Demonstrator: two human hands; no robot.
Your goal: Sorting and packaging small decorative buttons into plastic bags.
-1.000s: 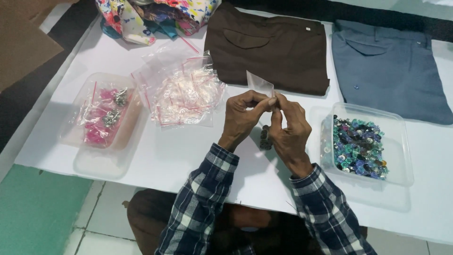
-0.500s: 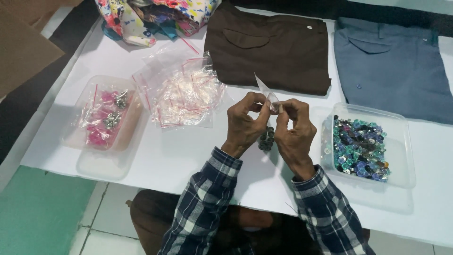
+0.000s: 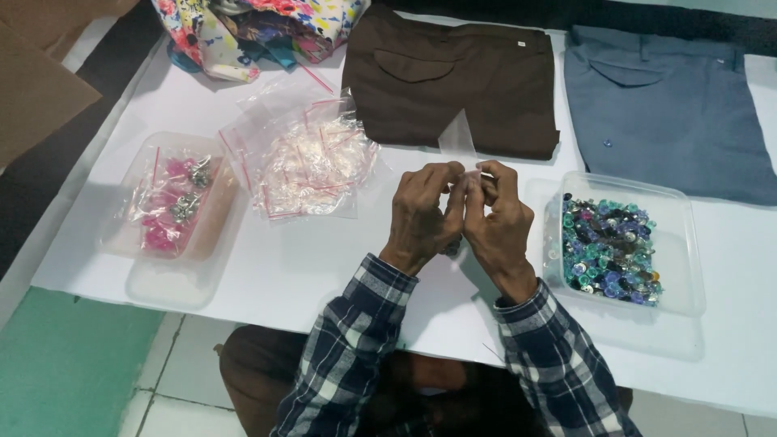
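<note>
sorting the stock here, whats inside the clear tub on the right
The clear tub holds a heap of small green, blue and purple buttons. What lies under the heap cannot be seen.

Small clear bag [image 3: 460, 137] partly hiding behind fingers; grey trousers [image 3: 672, 105] running off right edge; tub's buttons [image 3: 607, 247] too small to distinguish.
</note>
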